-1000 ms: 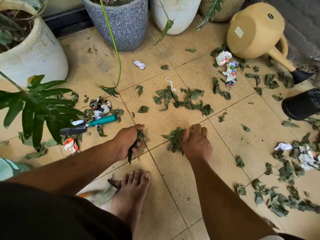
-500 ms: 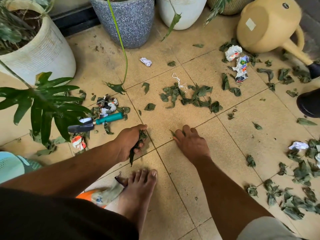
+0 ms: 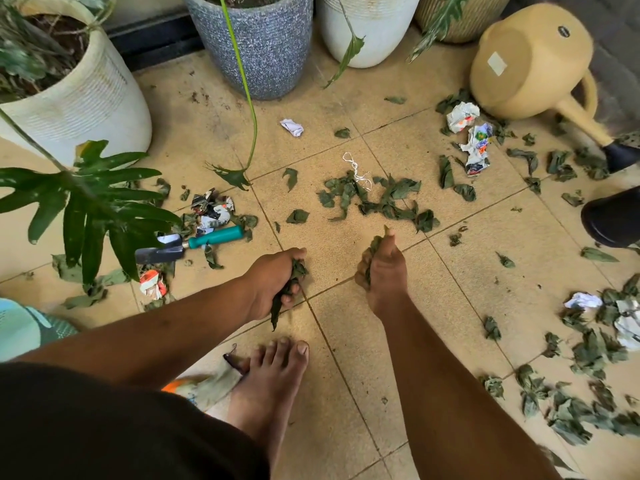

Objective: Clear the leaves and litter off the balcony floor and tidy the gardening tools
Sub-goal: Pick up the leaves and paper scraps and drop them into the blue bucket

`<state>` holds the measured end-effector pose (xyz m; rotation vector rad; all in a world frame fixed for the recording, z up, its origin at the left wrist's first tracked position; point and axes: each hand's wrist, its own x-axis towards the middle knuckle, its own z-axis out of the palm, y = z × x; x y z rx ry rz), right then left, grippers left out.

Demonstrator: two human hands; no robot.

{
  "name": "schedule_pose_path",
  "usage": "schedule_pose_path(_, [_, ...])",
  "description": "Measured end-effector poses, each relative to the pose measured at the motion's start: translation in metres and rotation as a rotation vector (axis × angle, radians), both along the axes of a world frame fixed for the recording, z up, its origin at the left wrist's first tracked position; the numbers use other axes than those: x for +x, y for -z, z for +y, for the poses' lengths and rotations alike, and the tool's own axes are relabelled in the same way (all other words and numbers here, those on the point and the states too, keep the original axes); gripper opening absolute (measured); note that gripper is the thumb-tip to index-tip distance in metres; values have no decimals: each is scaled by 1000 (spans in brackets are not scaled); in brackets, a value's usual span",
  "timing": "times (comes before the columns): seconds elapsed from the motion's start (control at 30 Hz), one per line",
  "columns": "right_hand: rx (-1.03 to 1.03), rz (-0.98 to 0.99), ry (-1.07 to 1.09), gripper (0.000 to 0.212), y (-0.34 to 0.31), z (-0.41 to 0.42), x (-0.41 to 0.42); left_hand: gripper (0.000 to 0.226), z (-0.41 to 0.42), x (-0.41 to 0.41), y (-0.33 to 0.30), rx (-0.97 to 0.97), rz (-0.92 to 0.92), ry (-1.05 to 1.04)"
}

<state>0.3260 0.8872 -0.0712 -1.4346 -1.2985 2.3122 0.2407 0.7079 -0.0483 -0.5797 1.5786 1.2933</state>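
While both fists are full, the left hand and right hand each squeeze leaves. Better empty them before taking the next pile.

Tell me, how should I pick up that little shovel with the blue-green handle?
Grab the trowel by its teal handle, coming down from above. It lies flat on the floor, and the handle end points out toward the open tiles, with only a few leaves by it. The dark blade end sits tucked under the big plant leaf, so reaching from that side would probably be awkward.
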Motion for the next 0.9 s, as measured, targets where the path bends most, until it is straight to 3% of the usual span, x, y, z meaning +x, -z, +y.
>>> schedule_pose_path(0.2, [-42, 34, -168, 63, -31, -16, -18, 25, 10, 0, -6, 29, 7, 1])
schedule_pose_path(0.33, [-85, -61, -263, 49, -36, -20, -18, 22, 12, -1, -7, 28, 11, -26])
schedule_pose_path(0.5, [-199, -121, -128, 9, -39, -23, -18, 26, 15, 1, -9, 30, 21, -59])
schedule_pose_path(0.6, [-114, -126, -128, 12, -41, -31, -20, 30, 19, 4, -12, 39, 35, -94])
schedule_pose_path(0.7, [25, -69, -176, 1, -41, -45, -23, 28, 22, 5, -16, 77, 45, -149])
schedule_pose_path(0.77, [111, -42, -180, 10, -38, -56, -25, 30, 25, 5, -18, 104, 59, -187])
schedule_pose_path(0.9, [548, -223, -176, 32, -33, -75, -25, 28, 31, 11, -23, 138, 74, -214])
